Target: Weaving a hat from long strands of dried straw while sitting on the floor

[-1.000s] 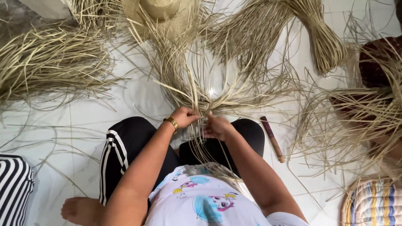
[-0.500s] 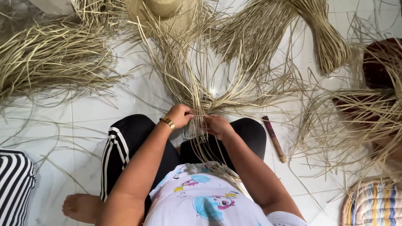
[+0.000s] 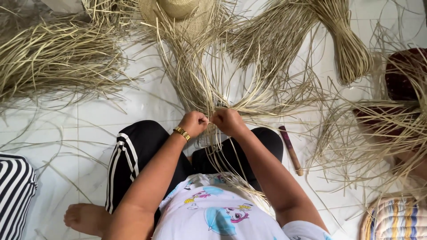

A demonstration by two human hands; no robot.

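Centrally, a fan of pale straw strands (image 3: 209, 84) spread over the white tiled floor (image 3: 111, 111) and gathered at the person's lap, where the left hand (image 3: 192, 123) and right hand (image 3: 227, 121) met, each grip pinched closed on the strands. Around them lay a woven straw hat (image 3: 178, 9) at the top, a loose straw heap (image 3: 53, 58) to the left, a tied straw bundle (image 3: 347, 49) to the right, and a dark stick (image 3: 290, 149) just beside the right knee.
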